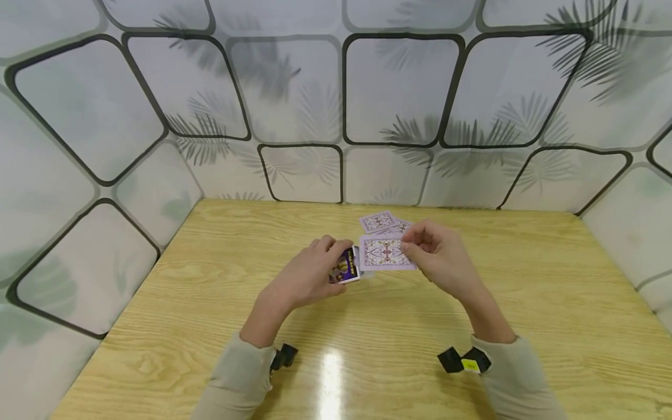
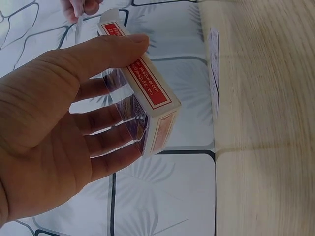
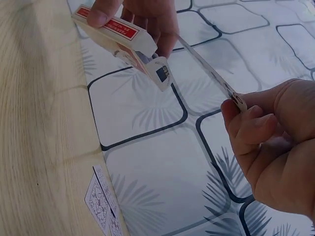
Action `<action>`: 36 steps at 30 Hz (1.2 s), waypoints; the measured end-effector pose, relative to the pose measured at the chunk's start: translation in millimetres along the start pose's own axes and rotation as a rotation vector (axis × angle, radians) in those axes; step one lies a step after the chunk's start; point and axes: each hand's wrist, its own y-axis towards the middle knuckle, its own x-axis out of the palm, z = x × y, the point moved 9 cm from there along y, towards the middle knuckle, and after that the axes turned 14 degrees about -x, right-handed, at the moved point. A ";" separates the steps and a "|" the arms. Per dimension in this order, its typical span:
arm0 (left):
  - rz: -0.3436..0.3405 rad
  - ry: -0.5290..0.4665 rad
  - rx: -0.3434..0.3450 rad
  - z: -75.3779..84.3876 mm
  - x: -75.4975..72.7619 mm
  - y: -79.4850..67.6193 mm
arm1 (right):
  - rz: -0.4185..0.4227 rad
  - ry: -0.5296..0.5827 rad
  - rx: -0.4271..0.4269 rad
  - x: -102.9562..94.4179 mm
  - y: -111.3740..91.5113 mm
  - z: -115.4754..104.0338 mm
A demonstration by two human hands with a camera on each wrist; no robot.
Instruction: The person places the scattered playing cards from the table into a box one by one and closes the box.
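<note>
Pinched between the thumb and fingers of the right hand, a patterned card sits just right of centre in the head view, its ornate lilac-bordered side facing the camera. Left of it, near the middle of the frame, the left hand grips a card box, thumb on one side and fingers on the other. The box's open end points toward the card; whether the two touch, I cannot tell. In the left wrist view, the box tilts across the upper centre, showing a narrow red-and-white side. In the right wrist view, a flap stands out from the box's end, upper centre. Beyond the held card, two loose cards overlap on the wood-grain table. Leaf-printed covering fills the head view's upper half.
</note>
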 end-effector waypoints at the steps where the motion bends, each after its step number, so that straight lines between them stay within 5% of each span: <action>1: -0.001 0.003 0.000 0.5 0.1 0.0 | -0.004 -0.018 0.002 1.0 0.4 0.2; 9: 0.008 0.016 0.013 4.2 -2.4 -1.6 | -0.031 -0.157 0.045 5.6 -0.3 4.9; 13: 0.009 0.026 0.021 6.1 -2.1 -2.0 | -0.063 -0.144 0.095 9.0 -2.9 7.5; 36: 0.008 0.057 0.031 10.3 -1.5 -3.0 | -0.083 -0.180 0.075 14.3 -3.0 3.4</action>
